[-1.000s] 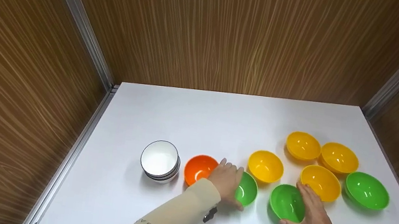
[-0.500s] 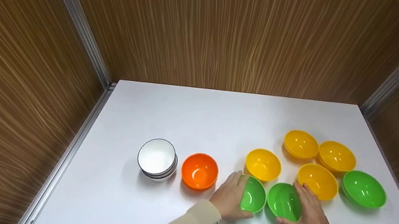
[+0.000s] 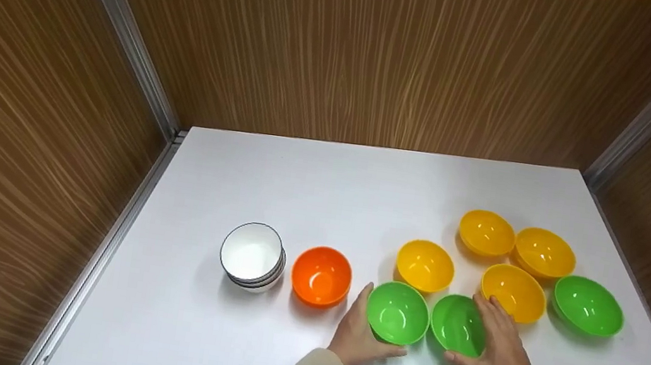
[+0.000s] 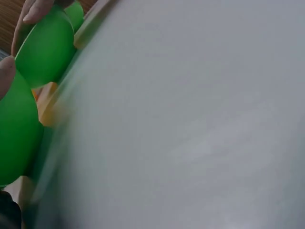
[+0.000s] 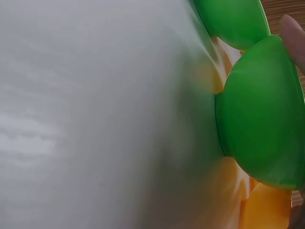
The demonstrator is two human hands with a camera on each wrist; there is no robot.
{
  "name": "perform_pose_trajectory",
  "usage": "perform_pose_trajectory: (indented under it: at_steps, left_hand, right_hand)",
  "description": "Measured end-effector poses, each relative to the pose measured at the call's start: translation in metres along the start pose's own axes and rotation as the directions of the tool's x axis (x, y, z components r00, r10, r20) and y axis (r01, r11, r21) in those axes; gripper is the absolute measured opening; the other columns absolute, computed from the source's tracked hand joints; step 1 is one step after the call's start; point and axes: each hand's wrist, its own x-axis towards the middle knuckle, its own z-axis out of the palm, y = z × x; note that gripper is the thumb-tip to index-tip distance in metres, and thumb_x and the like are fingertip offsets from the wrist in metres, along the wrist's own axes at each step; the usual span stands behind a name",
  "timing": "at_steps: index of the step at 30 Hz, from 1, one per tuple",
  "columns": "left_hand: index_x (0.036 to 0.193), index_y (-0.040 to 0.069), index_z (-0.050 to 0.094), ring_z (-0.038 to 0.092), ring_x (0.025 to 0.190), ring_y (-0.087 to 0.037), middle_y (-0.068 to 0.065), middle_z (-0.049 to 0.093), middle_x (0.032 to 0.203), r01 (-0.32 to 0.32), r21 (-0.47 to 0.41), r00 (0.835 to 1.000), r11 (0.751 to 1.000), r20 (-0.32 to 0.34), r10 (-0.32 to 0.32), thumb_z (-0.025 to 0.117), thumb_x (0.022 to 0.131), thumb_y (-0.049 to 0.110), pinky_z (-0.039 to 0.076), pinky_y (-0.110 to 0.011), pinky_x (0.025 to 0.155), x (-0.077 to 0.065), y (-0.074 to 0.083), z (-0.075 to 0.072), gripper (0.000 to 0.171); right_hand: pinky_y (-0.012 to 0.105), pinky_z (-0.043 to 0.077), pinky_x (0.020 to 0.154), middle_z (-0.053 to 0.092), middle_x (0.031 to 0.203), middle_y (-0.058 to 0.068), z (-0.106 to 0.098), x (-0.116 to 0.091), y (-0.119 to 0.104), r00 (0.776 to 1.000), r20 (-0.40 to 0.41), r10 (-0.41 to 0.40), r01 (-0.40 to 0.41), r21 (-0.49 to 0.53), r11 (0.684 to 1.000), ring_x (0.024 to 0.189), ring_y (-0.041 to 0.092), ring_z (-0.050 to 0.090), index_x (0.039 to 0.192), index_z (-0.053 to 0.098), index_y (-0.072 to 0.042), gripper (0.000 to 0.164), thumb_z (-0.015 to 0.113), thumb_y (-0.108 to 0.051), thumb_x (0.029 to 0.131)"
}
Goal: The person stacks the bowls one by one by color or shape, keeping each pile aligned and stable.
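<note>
In the head view my left hand (image 3: 360, 334) grips a green bowl (image 3: 398, 314) from its left, fingers along the outer wall and thumb across the near side. My right hand (image 3: 502, 354) grips a second green bowl (image 3: 459, 325) from its right, with fingers at the far rim and thumb at the near rim. Their rims meet side by side, both mouths facing up. In the left wrist view the first green bowl (image 4: 14, 133) shows from its outer side. The right wrist view has the second green bowl (image 5: 262, 114) close up, my thumb (image 5: 294, 40) at its rim.
Just behind the held bowls stand a yellow bowl (image 3: 425, 266) and another yellow bowl (image 3: 514, 293). Two more yellow bowls (image 3: 487, 234) sit farther back, with a green bowl (image 3: 588, 306) at right. Leftward are an orange bowl (image 3: 321, 277) and a stack of white bowls (image 3: 252, 253).
My left hand has moved right with its green bowl, away from the orange bowl and up against the other green bowl. It has slid lower around the bowl's side. My right hand stays put.
</note>
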Motion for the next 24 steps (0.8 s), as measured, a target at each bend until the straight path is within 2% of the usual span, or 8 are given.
perform_pose_trajectory:
  at_steps: [5,14,24]
  left_hand:
    - [0.144,0.013,0.019,0.041,0.121,-0.017,-0.002,0.04,0.137,0.007,-0.009,1.0,1.0,-0.023,-0.008,0.079,0.045,0.064,0.036,-0.039,0.099,0.0,-0.0057,0.0027,0.126]
    - [0.144,0.012,0.019,0.041,0.122,-0.017,-0.002,0.038,0.138,-0.028,0.036,0.997,0.999,-0.068,0.03,0.076,0.048,0.067,0.036,-0.039,0.1,0.0007,-0.0087,0.0047,0.125]
    - [0.144,0.013,0.02,0.041,0.122,-0.016,0.0,0.038,0.139,0.001,0.032,0.998,0.999,-0.068,0.001,0.075,0.046,0.069,0.036,-0.039,0.1,0.0009,-0.0065,0.0035,0.126]
  right_hand:
    - [0.053,0.006,0.108,0.028,0.144,0.02,0.0006,-0.0009,-0.0004,1.0,-0.002,-0.01,0.009,-0.017,1.0,0.132,0.037,0.018,0.145,0.025,-0.015,0.118,0.082,-0.055,0.05]
    - [0.059,0.007,0.106,0.03,0.143,0.017,0.0036,0.005,-0.0028,1.0,-0.002,0.005,-0.005,-0.017,1.0,0.133,0.038,0.017,0.144,0.027,-0.014,0.116,0.082,-0.055,0.05]
    - [0.058,0.003,0.106,0.026,0.146,0.016,-0.0003,0.0059,-0.0028,0.999,0.034,-0.022,0.023,-0.041,0.999,0.134,0.036,0.013,0.145,0.024,-0.016,0.12,0.081,-0.06,0.048]
